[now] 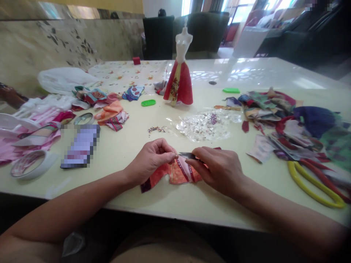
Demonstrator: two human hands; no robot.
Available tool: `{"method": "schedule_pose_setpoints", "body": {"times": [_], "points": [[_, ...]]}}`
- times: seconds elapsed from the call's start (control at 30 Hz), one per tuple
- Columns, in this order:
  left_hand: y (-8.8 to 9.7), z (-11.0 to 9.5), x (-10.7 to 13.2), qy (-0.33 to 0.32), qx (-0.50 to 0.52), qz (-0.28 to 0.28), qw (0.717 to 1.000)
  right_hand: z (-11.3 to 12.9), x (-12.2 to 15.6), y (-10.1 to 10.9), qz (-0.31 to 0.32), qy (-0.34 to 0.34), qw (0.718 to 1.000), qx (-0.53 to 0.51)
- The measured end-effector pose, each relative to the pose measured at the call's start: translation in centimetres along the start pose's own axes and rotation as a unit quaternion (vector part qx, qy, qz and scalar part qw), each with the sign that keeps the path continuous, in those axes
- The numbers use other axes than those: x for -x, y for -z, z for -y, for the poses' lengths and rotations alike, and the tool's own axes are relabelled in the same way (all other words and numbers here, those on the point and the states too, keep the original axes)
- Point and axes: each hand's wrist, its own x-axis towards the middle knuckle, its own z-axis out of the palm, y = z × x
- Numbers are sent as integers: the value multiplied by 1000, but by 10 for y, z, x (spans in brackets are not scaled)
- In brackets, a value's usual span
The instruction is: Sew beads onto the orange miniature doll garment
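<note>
On my head-camera feed, the left hand [150, 160] is closed into a pinch, with thumb and fingertips pressed together just above a small orange-and-red fabric garment [172, 174]; I cannot tell what, if anything, lies in that pinch. The right hand [218, 170] pinches a small metal tool [186, 155], whose tip sits just beside the left hand's fingertips. I cannot resolve the tool type. The garment lies on the desk [123, 153] beneath both hands, well in front of the dress form [179, 73], which wears a red-and-yellow skirt. Referenced to the dress form, a clear plastic sheet with beads [204, 126] lies front right, a green plastic piece [148, 103] lies front left, and a pile of fabric scraps [270, 109] lies well to the right.
</note>
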Motion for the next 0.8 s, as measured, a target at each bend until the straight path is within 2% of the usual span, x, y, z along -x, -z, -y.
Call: {"method": "schedule_pose_setpoints", "body": {"times": [0.57,0.8], "points": [[-1,2,0,-11,35,7,999,5,0,1,4,9,1000,-13],[-1,1,0,-12,51,20,998,4,3,1,29,-31,997,-64]]}}
